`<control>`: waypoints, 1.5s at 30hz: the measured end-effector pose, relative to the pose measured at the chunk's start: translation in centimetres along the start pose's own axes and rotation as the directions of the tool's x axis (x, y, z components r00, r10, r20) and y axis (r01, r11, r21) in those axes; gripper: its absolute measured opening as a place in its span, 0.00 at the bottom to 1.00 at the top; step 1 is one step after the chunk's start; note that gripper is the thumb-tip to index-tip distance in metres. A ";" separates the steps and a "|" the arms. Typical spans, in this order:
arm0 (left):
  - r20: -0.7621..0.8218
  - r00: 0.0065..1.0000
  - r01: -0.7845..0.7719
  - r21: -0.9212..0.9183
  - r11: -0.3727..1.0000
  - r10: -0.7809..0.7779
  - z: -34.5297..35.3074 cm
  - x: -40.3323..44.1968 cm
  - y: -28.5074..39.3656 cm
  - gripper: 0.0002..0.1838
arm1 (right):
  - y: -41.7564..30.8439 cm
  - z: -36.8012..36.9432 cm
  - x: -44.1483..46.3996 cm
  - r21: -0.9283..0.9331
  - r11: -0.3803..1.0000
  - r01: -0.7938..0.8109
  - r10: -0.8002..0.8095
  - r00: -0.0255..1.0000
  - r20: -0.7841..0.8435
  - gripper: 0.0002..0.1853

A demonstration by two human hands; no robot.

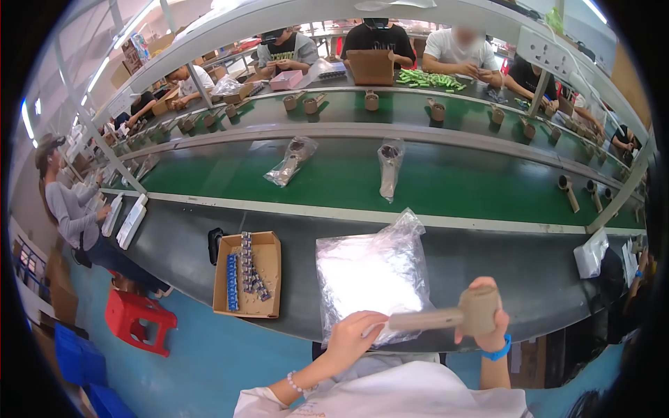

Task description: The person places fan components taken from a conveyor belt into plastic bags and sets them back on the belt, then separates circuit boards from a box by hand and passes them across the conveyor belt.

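Observation:
My right hand [496,327] is wrapped around the round head of a beige handheld device [477,310], which looks like a small hair dryer or hand fan. The device's straight handle points left, roughly level, over a stack of clear plastic bags [369,279]. At the handle's end is my left hand [357,340], its fingers pressed together over the stack's lower edge. Whether those fingertips pinch the handle or a bag is hard to tell.
A cardboard box [277,279] holding blue and metallic small parts stands left on the grey bench, beside a black object [215,245]. Beyond, a green belt [334,177] carries bagged devices [390,169]. White packages [592,252] lie right. Several people work across the line; a red stool [143,317] stands left.

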State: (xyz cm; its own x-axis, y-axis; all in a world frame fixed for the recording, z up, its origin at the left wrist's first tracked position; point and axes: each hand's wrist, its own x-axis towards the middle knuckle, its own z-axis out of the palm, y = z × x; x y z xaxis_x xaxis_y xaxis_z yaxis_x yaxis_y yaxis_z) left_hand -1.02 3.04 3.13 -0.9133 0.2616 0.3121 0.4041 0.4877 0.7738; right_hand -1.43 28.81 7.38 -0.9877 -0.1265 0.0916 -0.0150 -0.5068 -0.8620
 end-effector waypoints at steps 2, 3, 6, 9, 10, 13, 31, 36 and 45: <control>-0.025 0.997 -0.066 0.101 0.993 0.069 -0.1 0.4 0.5 0.11 | 0.8 -0.4 -0.7 -0.033 0.998 -0.045 0.047 0.997 0.066 0.42; -0.059 0.995 -0.076 0.165 0.983 0.086 0.0 0.4 0.6 0.11 | 1.7 -1.0 -0.8 -0.092 0.995 -0.039 0.048 0.994 0.094 0.44; -0.072 0.997 -0.011 0.205 0.979 0.026 0.3 0.1 0.8 0.13 | 2.1 -0.7 -0.9 -0.110 0.992 -0.067 0.081 0.988 0.130 0.44; -0.018 1.000 0.021 0.230 0.973 -0.018 0.7 -1.0 0.3 0.17 | 1.9 -0.1 -0.7 -0.129 0.988 -0.087 0.107 0.982 0.158 0.41; 0.016 1.000 -0.025 0.276 0.961 0.022 0.8 -1.3 0.1 0.20 | 1.8 -0.1 -0.6 -0.135 0.987 -0.083 0.104 0.982 0.156 0.40; 0.013 0.996 0.082 0.251 0.964 -0.088 1.1 -1.8 1.5 0.26 | 2.4 -0.6 -0.3 -0.215 0.976 -0.027 0.061 0.986 0.156 0.38; 0.143 0.979 -0.070 -0.435 0.898 0.146 1.6 -1.1 3.4 0.33 | 2.2 2.9 -1.1 -0.511 0.852 0.111 -0.090 0.994 0.067 0.33; 0.222 0.975 0.137 -0.685 0.715 0.026 0.3 0.0 4.0 0.40 | 3.3 4.5 -1.7 -0.527 0.836 0.154 -0.180 0.984 0.001 0.33; 0.237 0.957 0.039 -0.670 0.742 0.164 -1.1 -0.4 4.0 0.39 | 1.2 5.2 -2.0 -0.828 0.475 0.296 -0.170 0.955 0.244 0.35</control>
State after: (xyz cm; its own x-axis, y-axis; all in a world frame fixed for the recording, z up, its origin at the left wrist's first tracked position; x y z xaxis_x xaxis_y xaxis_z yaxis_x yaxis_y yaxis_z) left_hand 0.88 3.98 6.66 -0.7964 0.5281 0.2947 0.2302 -0.1859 0.9552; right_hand 1.30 24.01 8.80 -0.9026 -0.2424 0.3558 -0.4286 0.4280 -0.7957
